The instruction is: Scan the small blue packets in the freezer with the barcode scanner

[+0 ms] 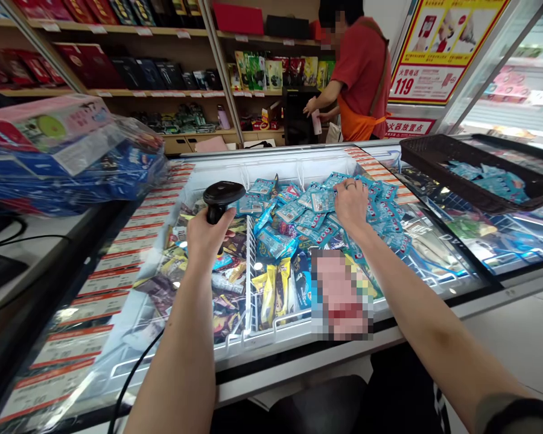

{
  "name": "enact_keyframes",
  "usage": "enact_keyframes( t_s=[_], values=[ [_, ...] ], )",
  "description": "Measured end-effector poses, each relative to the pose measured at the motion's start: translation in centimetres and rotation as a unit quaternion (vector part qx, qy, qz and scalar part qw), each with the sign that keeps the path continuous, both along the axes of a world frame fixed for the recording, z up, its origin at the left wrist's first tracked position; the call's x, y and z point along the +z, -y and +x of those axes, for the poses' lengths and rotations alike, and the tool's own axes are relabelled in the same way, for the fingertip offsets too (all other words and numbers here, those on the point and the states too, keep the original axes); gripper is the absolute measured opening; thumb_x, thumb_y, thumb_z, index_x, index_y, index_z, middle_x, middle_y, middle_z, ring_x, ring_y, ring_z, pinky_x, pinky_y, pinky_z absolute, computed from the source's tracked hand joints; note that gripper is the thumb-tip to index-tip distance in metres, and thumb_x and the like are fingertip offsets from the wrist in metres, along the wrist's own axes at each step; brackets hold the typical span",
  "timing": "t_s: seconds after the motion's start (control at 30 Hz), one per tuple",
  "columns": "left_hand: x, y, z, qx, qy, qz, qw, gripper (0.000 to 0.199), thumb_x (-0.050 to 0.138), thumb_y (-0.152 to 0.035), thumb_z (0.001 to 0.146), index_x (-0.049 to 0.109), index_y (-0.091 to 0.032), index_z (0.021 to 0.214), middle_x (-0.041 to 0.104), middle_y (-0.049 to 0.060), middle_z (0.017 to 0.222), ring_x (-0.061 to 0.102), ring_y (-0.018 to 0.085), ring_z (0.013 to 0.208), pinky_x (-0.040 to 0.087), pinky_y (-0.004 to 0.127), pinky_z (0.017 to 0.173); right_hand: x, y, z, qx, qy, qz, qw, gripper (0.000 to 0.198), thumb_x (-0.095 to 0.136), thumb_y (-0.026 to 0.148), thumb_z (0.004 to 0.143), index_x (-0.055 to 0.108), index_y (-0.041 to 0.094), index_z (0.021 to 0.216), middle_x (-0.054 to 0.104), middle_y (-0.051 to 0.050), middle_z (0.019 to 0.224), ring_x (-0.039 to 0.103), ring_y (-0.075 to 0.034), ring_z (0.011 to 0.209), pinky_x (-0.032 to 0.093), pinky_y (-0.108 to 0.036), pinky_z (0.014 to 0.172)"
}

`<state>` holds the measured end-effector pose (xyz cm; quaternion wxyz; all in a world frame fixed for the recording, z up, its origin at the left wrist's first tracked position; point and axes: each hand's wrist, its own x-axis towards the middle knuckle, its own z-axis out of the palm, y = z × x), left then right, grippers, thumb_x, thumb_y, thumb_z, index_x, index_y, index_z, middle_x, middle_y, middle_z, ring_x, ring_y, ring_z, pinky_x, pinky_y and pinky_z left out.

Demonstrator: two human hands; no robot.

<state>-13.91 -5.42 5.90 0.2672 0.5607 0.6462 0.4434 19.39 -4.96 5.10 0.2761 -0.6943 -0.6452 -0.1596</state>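
My left hand (207, 234) is wrapped around the handle of a black barcode scanner (224, 194), held above the left part of a glass-topped freezer. The right hand (353, 202) has bent fingers on a blue packet in a spread-out heap of small blue packets (314, 199); its fingertips are partly hidden. Many of these packets overlap on the glass, some showing white label patches. Nearer to me, a blurred-out pinkish rectangular thing (337, 289) lies at the freezer's front edge.
Wrapped ice creams (274, 289) show in wire baskets under the glass. A dark basket (479, 172) with blue packets stands at right. Plastic-wrapped boxes (67, 150) are at left. Price labels (90, 301) line the glass. A person in an orange apron (359, 123) stands behind, near shelves.
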Motion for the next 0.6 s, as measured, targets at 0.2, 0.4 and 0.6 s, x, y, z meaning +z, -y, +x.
enact_keyframes(
  t_s=[0.2,0.4,0.6],
  values=[
    [-0.1,-0.6,-1.2,0.033,0.077,-0.009,0.996,0.052,0.068,-0.055,0.067,0.063,-0.014,0.100,0.068,0.010,0.091,0.069,0.021,0.067,0.046,0.023,0.046,1.2,-2.0,-1.6,0.042,0.027,-0.034,0.998,0.034,0.039,0.011,0.090,0.069,0.013,0.105,0.063,-0.019,0.110,0.048,-0.034,0.107,0.034,-0.050,0.091],
    [0.2,-0.3,-1.7,0.017,0.122,-0.022,0.992,0.051,0.069,-0.052,0.069,0.060,-0.016,0.103,0.069,0.011,0.101,0.070,0.022,0.077,0.045,0.021,0.048,1.8,-5.7,-5.7,0.174,0.015,-0.106,0.979,0.035,0.042,0.021,0.094,0.065,0.011,0.119,0.064,-0.017,0.119,0.054,-0.031,0.111,0.038,-0.046,0.098],
    [0.5,-0.1,-1.8,0.014,0.143,-0.025,0.989,0.051,0.069,-0.048,0.070,0.060,-0.017,0.110,0.068,0.012,0.108,0.070,0.026,0.093,0.046,0.020,0.050,0.7,-8.8,-10.7,0.306,-0.005,-0.197,0.931,0.046,0.040,0.030,0.099,0.049,0.012,0.140,0.047,-0.014,0.146,0.045,-0.025,0.133,0.035,-0.037,0.109]
  ],
)
